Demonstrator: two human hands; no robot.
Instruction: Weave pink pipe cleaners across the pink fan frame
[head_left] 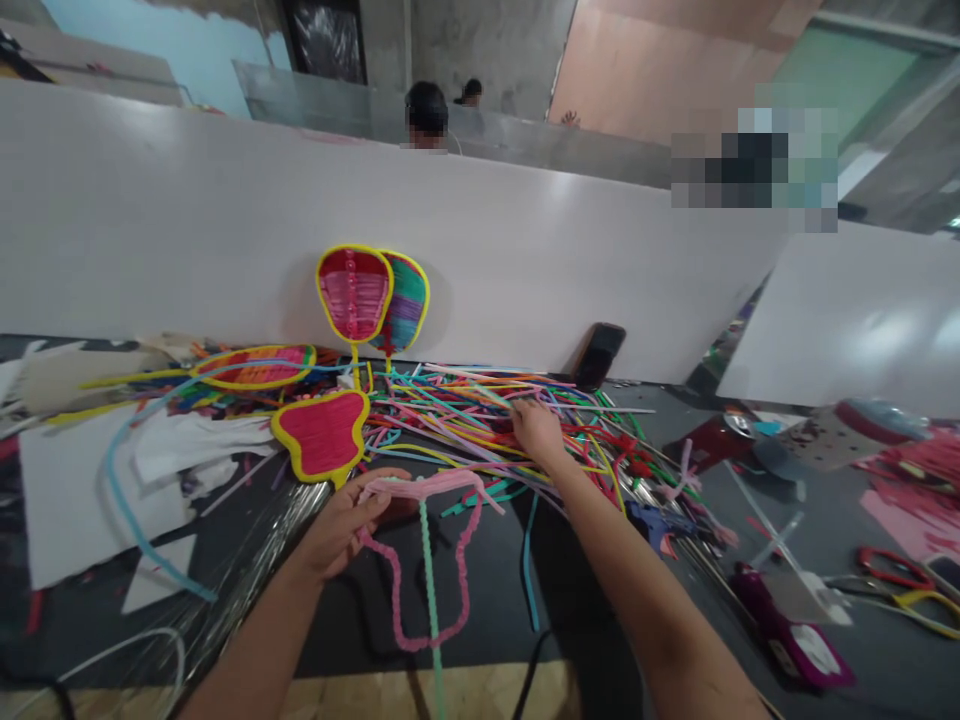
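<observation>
My left hand [360, 520] is closed on the upper left corner of a pink pipe cleaner frame [463, 580]. Down the frame's middle runs a pale green pipe cleaner stem [429, 560], which extends below its lower edge. Strands of pink lie along the top, with one loose end at the right. My right hand [538, 432] is in a heap of coloured pipe cleaners [450, 420], its fingers curled at a pale one; the fingertips are partly hidden. Left of the heap lies a finished-looking red fan shape with a yellow rim [322, 432].
Two more yellow-rimmed fans [354, 295] lean on the white partition [187, 230], near a phone [600, 355]. To the right are a red can [712, 440], a blue glue gun [660, 525], a purple device [791, 630] and pliers [896, 570]. White paper [90, 500] lies left.
</observation>
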